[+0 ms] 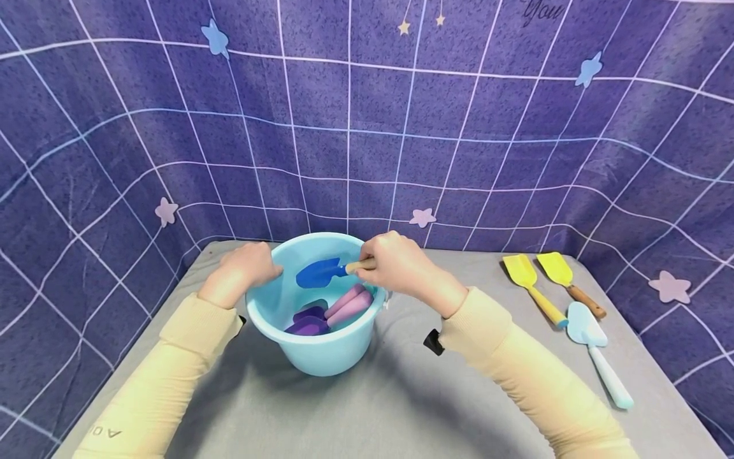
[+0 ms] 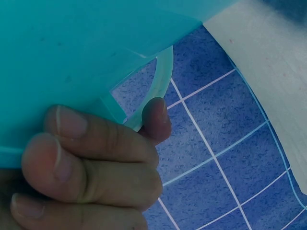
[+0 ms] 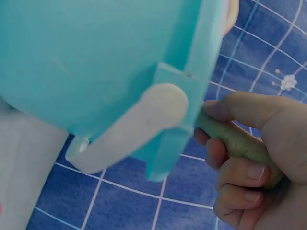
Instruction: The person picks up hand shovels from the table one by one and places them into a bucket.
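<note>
A: Biggest things first?

B: A purple gridded cloth (image 1: pixel 367 153) hangs at twelve o'clock, with a grey-covered table (image 1: pixel 287 421) before it. On that stands a light-blue bucket (image 1: pixel 329 358).

A: And the hands?

B: The left hand (image 1: pixel 243 268) is at the bucket's ten o'clock, fingers (image 2: pixel 115 179) bent over the rim and gripping it. The right hand (image 1: pixel 398 262) is at two o'clock, fingers closed round a wooden handle (image 3: pixel 240 143).

A: Whose handle?

B: The blue shovel's (image 1: pixel 316 274). Its blade sits within the bucket's mouth, pointing to nine o'clock; whether it touches the wall I can't tell.

A: Other shovels?

B: A pale blue shovel (image 1: pixel 586 322) lies out between three and four o'clock from the bucket. Near it, at three, are a yellow-handled shovel (image 1: pixel 520 271) and a brown-handled yellow shovel (image 1: pixel 555 268). In the bucket, purple blades (image 1: pixel 309 326) lie at six o'clock, their pink handles (image 1: pixel 351 309) toward four.

A: So which step is this?

B: Probably putting the blue shovel in with the purple ones, though one moment can't rule out lifting it out.

A: If it's going in, what's needed?

B: I'd lower the blade clear of the pink handles, then loosen the right fingers, with the left steadying the rim.
</note>
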Demonstrator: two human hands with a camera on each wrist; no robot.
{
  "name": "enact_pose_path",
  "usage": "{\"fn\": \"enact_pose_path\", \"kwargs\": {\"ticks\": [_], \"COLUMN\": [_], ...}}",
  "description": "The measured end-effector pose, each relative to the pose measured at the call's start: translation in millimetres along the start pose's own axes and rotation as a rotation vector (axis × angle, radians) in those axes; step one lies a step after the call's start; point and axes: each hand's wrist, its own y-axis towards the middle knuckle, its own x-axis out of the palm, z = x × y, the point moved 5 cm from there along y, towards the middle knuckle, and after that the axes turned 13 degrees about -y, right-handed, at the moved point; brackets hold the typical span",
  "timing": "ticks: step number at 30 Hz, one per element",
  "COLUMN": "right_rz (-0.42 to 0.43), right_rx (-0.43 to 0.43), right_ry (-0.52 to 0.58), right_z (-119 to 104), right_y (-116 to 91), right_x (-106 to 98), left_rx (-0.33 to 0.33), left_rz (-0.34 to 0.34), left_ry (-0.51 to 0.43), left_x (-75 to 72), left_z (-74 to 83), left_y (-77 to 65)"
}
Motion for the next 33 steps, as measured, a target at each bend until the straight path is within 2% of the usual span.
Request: {"fn": "enact_pose_path", "kwargs": {"ticks": [12,33], "right_rz": [-0.087,-0.129], "right_rx": [-0.013,-0.074], "right_ry": [-0.131,-0.239], "right_z": [-10.4,-21.2], "right_y": [14.8,32.4], "right_x": [20.5,45.2], "left_rx": [0.003,-0.003], "left_rz": [0.008,-0.007], "left_ry": [0.005,0.008], "left_x": [-2.2,1.9], "left_z": [1.8,0.1], "left_y": [1.3,1.5]}}
